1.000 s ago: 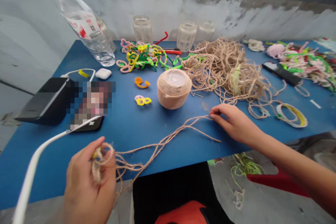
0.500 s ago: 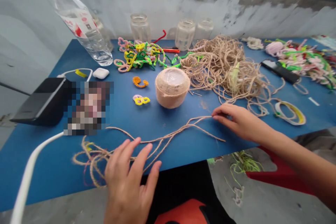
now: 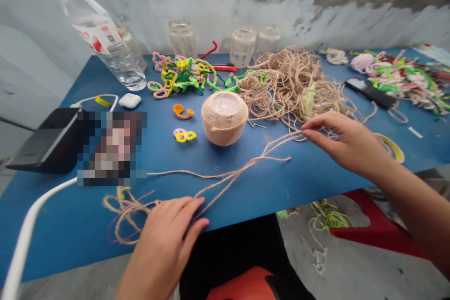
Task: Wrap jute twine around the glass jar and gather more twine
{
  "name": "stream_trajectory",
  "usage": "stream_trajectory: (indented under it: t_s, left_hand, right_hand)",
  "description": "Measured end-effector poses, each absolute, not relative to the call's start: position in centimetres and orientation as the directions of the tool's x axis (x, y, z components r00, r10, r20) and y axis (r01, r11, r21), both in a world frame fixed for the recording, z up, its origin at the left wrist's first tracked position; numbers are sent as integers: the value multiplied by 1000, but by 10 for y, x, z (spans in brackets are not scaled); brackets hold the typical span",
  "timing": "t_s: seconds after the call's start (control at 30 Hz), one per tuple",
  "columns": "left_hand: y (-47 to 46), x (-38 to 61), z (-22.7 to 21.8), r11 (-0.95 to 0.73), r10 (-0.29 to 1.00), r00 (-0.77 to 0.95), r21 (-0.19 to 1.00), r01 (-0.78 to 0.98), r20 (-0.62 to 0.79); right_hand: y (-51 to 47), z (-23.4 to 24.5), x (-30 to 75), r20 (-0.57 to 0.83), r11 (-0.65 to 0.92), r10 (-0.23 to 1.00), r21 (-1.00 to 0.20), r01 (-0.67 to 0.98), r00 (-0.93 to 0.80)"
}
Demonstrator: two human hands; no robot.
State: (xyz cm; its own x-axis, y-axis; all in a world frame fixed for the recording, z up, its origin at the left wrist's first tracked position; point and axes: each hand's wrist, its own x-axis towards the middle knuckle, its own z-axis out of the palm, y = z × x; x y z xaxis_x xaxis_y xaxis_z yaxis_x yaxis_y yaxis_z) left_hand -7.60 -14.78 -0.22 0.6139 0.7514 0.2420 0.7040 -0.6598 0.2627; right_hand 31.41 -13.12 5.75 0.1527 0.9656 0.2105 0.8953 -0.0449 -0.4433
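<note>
Several strands of jute twine (image 3: 239,173) run across the blue table (image 3: 168,154) from lower left to upper right. My left hand (image 3: 168,239) lies flat near the front edge, fingers pressing the strands down beside a loose coil of twine (image 3: 123,211). My right hand (image 3: 342,143) pinches the far ends of the strands just above the table, close to a big tangled heap of twine (image 3: 295,84). A ball of twine (image 3: 224,117) wrapped in plastic stands between the two hands, further back.
A tilted clear plastic bottle (image 3: 101,37), three glass jars (image 3: 242,46) and a pile of coloured pipe cleaners (image 3: 183,75) stand at the back. At the left lie a black box (image 3: 42,143), a white cable (image 3: 38,201) and a white earbud case (image 3: 130,100). More pipe cleaners (image 3: 404,77) lie at the right.
My left hand put the twine coil down and now presses the strands flat. My right hand moved back and to the right, pulling the strand ends toward the heap.
</note>
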Motion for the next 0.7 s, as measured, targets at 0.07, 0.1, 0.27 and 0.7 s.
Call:
stream_trajectory:
  t_s: [0.07,0.1,0.27,0.7]
  left_hand:
    - [-137,-80,-3,-632,773,579,237,738,260]
    - [-132,-81,-3,-617,781,559,211,758,278]
    - [-118,-84,-4,-546,792,467,114,830,392]
    - [-122,-89,-9,-433,871,372,145,889,320]
  right_hand:
    - [-130,52,311,260,8,961,-373,928,96]
    - [-131,49,308,260,21,962,-362,932,79]
    - [-139,33,281,-146,-5,987,-482,876,-74]
    - [-123,17,270,-196,12,975,-411,912,-101]
